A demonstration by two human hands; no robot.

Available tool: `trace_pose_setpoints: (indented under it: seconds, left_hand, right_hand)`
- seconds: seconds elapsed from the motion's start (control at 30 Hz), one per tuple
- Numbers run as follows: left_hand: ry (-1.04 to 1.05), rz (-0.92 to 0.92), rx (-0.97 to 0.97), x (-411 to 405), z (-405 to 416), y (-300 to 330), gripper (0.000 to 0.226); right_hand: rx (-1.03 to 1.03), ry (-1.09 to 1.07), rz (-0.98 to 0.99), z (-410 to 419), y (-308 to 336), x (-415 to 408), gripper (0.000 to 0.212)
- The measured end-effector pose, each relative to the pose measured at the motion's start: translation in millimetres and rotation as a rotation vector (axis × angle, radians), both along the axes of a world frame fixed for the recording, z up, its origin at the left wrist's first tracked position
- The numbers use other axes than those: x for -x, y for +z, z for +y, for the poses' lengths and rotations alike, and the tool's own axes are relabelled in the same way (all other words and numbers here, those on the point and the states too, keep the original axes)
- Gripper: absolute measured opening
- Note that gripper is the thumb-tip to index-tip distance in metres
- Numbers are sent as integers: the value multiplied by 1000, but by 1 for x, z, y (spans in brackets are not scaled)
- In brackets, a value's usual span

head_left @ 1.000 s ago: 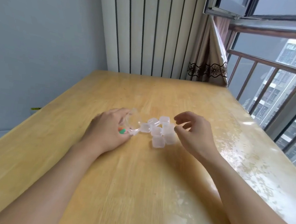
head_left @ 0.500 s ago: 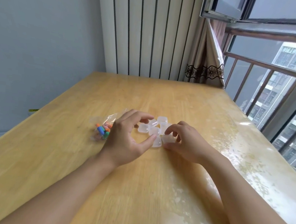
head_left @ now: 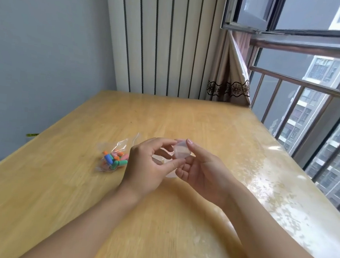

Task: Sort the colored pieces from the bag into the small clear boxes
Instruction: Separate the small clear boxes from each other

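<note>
A small clear box (head_left: pixel 180 151) is lifted above the wooden table (head_left: pixel 56 180), held between both hands. My left hand (head_left: pixel 151 164) pinches its left side with thumb and fingers. My right hand (head_left: pixel 200 169) holds its right side, index finger on the top edge. The clear bag (head_left: pixel 113 157) with orange, blue, green and pink pieces lies on the table to the left of my left hand. The other small clear boxes (head_left: pixel 158 159) are mostly hidden behind my hands; only bits show.
A white ribbed radiator panel (head_left: pixel 163 38) and a curtain (head_left: pixel 230 76) stand behind the table's far edge. A window with a metal railing (head_left: pixel 306 85) runs along the right side. A clear glossy cover lies over the table's right part (head_left: pixel 274 180).
My left hand let go of the bag, which now lies on the table at the left. Both hands went to the boxes and lifted one box up between them.
</note>
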State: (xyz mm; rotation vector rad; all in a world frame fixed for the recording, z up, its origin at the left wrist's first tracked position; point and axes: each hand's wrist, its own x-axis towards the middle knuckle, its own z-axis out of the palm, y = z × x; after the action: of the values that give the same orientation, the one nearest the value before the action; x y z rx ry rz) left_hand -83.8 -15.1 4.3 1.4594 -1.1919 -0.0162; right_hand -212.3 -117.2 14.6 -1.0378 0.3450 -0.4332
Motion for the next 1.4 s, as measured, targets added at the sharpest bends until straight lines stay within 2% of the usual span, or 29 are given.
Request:
trace_pose_setpoints:
  seconds: [0.1,0.23,0.33,0.43,0.57,0.63,0.73,1.0,1.23,1.4]
  left_hand:
    - [-19,-46,-45,-5,0,-3,35]
    - [-86,136,-163,-9,1,-5,32]
    - [-122,238,-203,-14,1,-6,27]
    - [-114,163,-188,-15,3,-6,24]
    - [-164,91,-206,-16,5,-5,46]
    - [-217,61,-224,-17,6,-2,40]
    - [-304,208,-241,-16,7,0,29]
    - [-404,385,-294,-24,6,-6,33]
    - [-429,395,-301,-20,8,-2,34]
    - [-450,373,-337,-19,6,-5,32]
  right_hand:
    - [25,-24,67,1,-1,-4,33]
    - [147,-58,145,-1,-1,-4,41]
    - [251,-36,149,-6,0,1,35]
    - [361,-5,173,-7,1,4,30]
    - [485,3,238,-8,2,7,40]
    - [489,20,256,-8,3,8,41]
    - [474,30,266,-9,4,10,38]
    - [464,46,321,-9,5,11,42]
    - [448,62,352,-9,1,9,33]
    - [362,62,364,-6,-2,9,29]
